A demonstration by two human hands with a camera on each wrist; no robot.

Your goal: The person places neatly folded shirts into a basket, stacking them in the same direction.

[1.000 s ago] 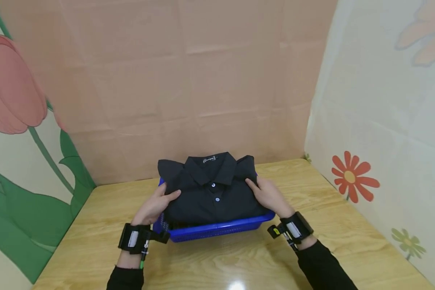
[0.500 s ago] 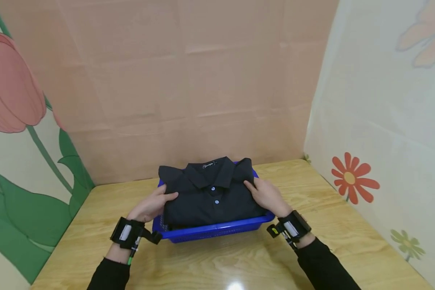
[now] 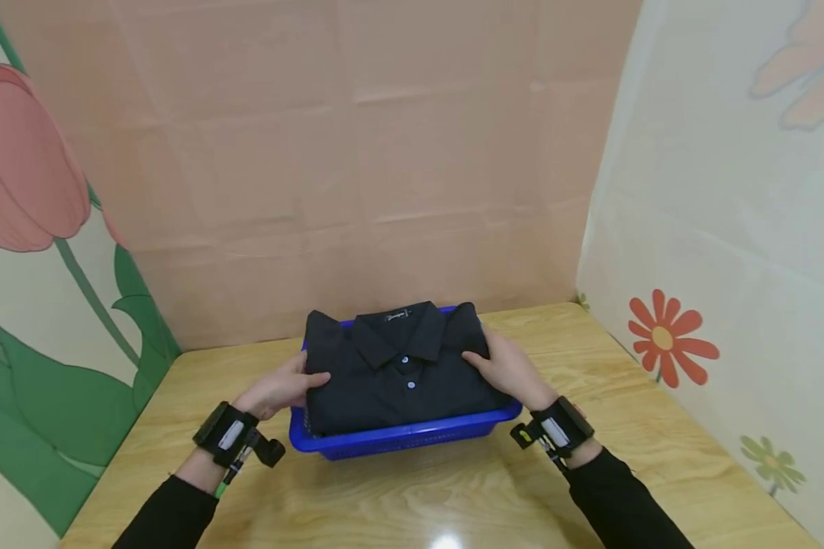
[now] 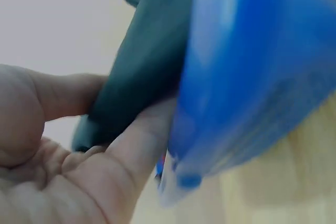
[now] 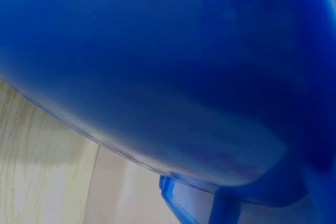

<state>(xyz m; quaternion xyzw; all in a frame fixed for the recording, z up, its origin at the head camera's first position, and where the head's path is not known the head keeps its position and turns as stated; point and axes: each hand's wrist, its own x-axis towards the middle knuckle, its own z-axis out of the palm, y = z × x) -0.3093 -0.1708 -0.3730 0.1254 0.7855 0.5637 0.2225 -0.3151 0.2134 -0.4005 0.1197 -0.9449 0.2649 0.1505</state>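
Note:
A folded black shirt [image 3: 384,389] lies in a blue plastic basket [image 3: 405,440], collar toward the back and two white buttons showing. My left hand [image 3: 278,387] pinches the shirt's left side, thumb on top. In the left wrist view the fingers [image 4: 142,145] go under the cloth, between it and the basket wall [image 4: 236,77]. My right hand [image 3: 511,368] grips the shirt's right side, thumb on the front and the other fingers hidden beneath. The right wrist view shows only the outside of the basket [image 5: 157,77] and no hand.
The basket stands on a light wooden table [image 3: 384,503], near its back edge. Behind rises a brown paper-like backdrop [image 3: 357,191]. Flower-printed panels [image 3: 714,229] flank the table on both sides.
The shirt's collar and shoulders have sunk lower into the basket, uncovering more of its back rim. My left hand has shifted slightly left and down, the forearm swinging outward. My right hand barely moved.

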